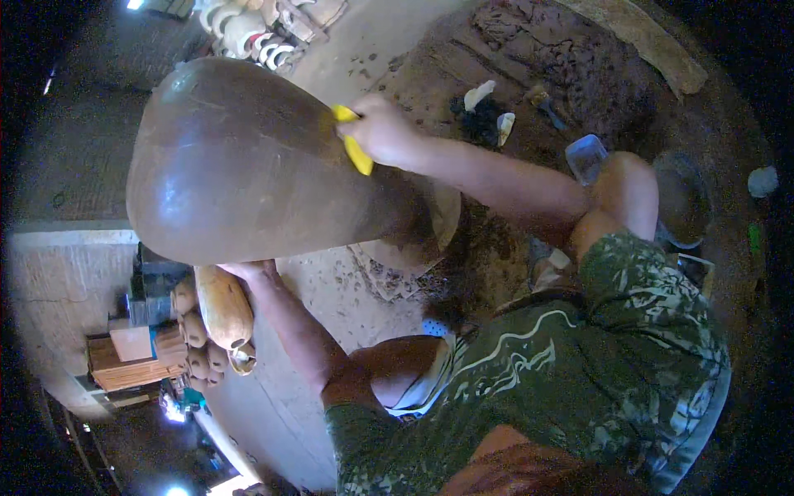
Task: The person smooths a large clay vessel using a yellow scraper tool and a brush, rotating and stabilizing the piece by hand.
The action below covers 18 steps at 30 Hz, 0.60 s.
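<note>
A large, glossy brown clay vessel (215, 165) lies sideways across the upper middle, its narrower end standing toward the right over a pale round base. My right hand (380, 128) is closed on a yellow flat pad or scraper (357, 153), which touches the vessel's upper right surface. My left hand (248, 269) is at the vessel's underside, toward the left, with its fingers mostly hidden behind the clay, so I cannot see how they are bent.
Pale elongated pot (223, 314), stacked round pots (197, 364) and boards (136, 364) lie lower left; curved white pieces (248, 33) at top. Around my right lie dark soil (538, 58), a brush (550, 112), a plastic tub (585, 157) and a round basin (686, 202).
</note>
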### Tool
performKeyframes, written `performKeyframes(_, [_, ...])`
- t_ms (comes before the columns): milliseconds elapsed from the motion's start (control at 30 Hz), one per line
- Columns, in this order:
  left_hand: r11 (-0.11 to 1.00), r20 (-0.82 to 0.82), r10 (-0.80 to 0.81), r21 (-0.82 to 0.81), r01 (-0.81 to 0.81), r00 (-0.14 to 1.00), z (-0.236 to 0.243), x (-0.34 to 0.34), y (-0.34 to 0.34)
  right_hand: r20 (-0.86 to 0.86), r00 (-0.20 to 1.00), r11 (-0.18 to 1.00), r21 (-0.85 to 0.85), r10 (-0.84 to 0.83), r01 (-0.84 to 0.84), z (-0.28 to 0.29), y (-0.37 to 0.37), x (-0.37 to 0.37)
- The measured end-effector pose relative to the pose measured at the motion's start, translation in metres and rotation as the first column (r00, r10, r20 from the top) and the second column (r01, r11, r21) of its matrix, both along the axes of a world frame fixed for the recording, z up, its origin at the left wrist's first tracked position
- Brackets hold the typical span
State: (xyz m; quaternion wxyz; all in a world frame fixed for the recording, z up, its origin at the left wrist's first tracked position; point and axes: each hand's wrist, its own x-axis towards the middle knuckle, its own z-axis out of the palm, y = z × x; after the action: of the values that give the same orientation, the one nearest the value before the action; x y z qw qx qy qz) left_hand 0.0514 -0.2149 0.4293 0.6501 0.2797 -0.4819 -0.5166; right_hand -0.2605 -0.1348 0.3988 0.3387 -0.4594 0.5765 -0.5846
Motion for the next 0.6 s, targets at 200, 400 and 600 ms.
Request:
performKeyframes(200, [0.988,0.161,0.026,-0.155,-0.001,0.987,-0.012,0.033,-0.008,0.002,1.000,0.920,-0.391,0.000,0.001,0.084,0.027,0.003])
performKeyframes(400, [0.981,-0.160,-0.189,-0.064,0.181,0.969,-0.012,0.017,-0.025,0.123,0.982,0.982,0.142,-0.142,0.125,-0.123,-0.014,-0.010])
performKeyframes(600, [0.968,0.128,-0.010,-0.246,0.041,0.992,-0.024,0.056,-0.055,-0.034,0.993,0.988,-0.115,-0.112,0.107,-0.009,-0.027,0.011])
